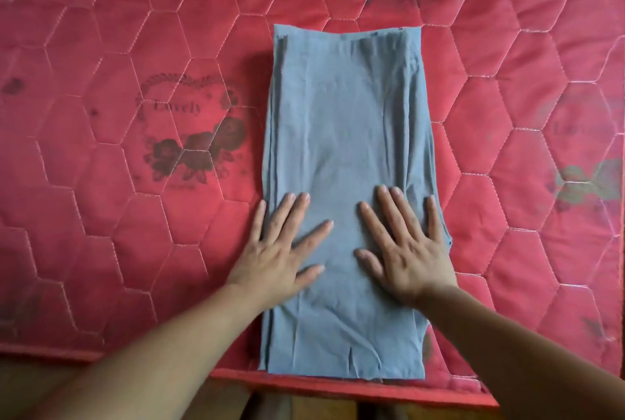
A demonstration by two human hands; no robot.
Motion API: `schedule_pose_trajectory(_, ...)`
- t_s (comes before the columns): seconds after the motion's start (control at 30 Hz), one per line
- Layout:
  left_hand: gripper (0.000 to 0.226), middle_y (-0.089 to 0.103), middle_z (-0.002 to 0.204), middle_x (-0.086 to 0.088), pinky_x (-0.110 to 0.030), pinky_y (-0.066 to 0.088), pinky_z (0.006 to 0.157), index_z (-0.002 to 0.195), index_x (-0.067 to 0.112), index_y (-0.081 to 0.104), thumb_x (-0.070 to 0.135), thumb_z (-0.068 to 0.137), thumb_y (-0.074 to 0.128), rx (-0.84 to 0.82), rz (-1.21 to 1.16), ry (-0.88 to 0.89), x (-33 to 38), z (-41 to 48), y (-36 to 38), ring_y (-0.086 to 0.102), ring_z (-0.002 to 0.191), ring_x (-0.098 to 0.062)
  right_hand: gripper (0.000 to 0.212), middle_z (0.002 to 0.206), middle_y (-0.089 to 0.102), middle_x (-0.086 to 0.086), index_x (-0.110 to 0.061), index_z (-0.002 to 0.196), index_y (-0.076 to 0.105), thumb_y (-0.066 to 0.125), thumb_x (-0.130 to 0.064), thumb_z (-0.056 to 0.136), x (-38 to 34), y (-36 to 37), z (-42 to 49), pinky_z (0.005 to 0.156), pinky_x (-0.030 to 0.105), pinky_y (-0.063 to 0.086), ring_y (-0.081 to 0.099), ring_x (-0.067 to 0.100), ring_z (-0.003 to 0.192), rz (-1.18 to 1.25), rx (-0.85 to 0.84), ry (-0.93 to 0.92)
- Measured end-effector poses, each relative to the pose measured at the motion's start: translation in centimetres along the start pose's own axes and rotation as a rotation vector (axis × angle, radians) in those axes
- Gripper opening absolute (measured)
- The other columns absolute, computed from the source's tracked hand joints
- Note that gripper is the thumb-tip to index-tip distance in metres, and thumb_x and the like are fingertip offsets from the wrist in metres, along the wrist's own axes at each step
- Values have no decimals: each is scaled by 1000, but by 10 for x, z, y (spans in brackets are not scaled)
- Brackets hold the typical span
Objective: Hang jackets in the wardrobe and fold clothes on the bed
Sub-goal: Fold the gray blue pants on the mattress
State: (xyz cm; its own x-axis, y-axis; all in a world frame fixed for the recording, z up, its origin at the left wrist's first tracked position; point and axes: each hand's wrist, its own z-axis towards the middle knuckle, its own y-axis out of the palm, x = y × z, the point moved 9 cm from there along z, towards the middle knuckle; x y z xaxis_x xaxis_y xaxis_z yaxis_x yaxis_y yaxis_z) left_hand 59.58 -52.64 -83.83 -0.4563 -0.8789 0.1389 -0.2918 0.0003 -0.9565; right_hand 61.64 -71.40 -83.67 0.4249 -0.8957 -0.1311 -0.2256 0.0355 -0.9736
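Note:
A grey-blue garment (348,122) lies folded into a long narrow strip on the red quilted mattress (101,216), running from its near edge away from me. My left hand (280,254) lies flat with spread fingers on the garment's left side, its little finger over the cloth's edge. On the right side my right hand (406,247) presses flat, fingers straight and spread. Neither hand grips the cloth.
The mattress has hexagon stitching, dark stains and a printed heart with roses (189,135) left of the garment. Its near edge (338,385) runs just below the garment's end, with a wooden floor (50,385) beyond it.

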Motion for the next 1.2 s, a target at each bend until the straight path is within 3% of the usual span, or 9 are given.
schedule_pose_trajectory(0.23,79,-8,167,-16,-64,14,119,160,37,7,63,91,36,-122,-25,-53,4,-10,-9,-10,155,-32,71,169,16,15,-16,160,29,35,-53,100,-15,-6,-17,121,66,12,14,33,156,12,-93,10)
schedule_pose_trajectory(0.67,79,-11,167,-17,-67,18,117,160,34,3,66,95,33,-250,-38,-24,62,-92,25,-10,154,-36,74,170,7,13,-27,162,22,32,-62,98,-53,20,-110,120,69,11,7,36,157,17,-207,-50)
schedule_pose_trajectory(0.8,68,-4,167,-11,-35,15,122,150,34,42,30,89,71,-55,-517,-455,43,-105,-7,1,155,-24,75,168,4,18,-35,159,27,60,-35,91,-33,2,-132,121,58,20,4,38,156,315,-220,377)
schedule_pose_trajectory(0.9,59,30,147,-8,-4,17,107,129,33,61,1,80,73,89,-808,-735,30,-135,-11,42,131,-18,70,151,30,19,-32,146,52,66,-7,82,-27,-8,-160,109,42,43,39,40,133,667,-128,770)
schedule_pose_trajectory(0.97,64,42,126,-3,2,22,97,118,43,57,-7,80,66,76,-929,-758,26,-141,-13,47,109,-3,64,126,48,12,-36,139,55,59,-2,85,-30,-8,-164,80,12,48,57,17,97,906,-188,878)
schedule_pose_trajectory(1.0,64,47,114,-1,-2,31,90,115,47,56,-8,82,61,15,-999,-770,24,-142,-11,48,94,2,60,110,57,9,-39,133,54,57,-2,86,-31,-7,-161,64,9,46,59,11,79,970,-245,881)
schedule_pose_trajectory(1.03,62,50,97,1,-10,40,76,113,48,57,-7,85,56,-78,-1088,-791,24,-143,-7,48,74,0,56,94,63,5,-40,127,52,57,-3,85,-30,-6,-157,56,16,47,59,10,66,988,-299,863)
schedule_pose_trajectory(1.1,54,40,68,3,-23,31,51,113,44,59,-4,90,49,-300,-1209,-827,25,-145,2,33,50,-9,49,84,67,-2,-41,113,54,59,-3,81,-23,-3,-145,61,32,54,64,16,66,985,-390,848)
schedule_pose_trajectory(1.2,41,44,68,1,-23,29,55,100,40,68,4,94,50,-433,-1217,-798,16,-142,-3,39,57,-12,34,92,72,-1,-32,93,72,62,-7,72,-21,-5,-123,76,33,57,67,19,86,1098,-480,803)
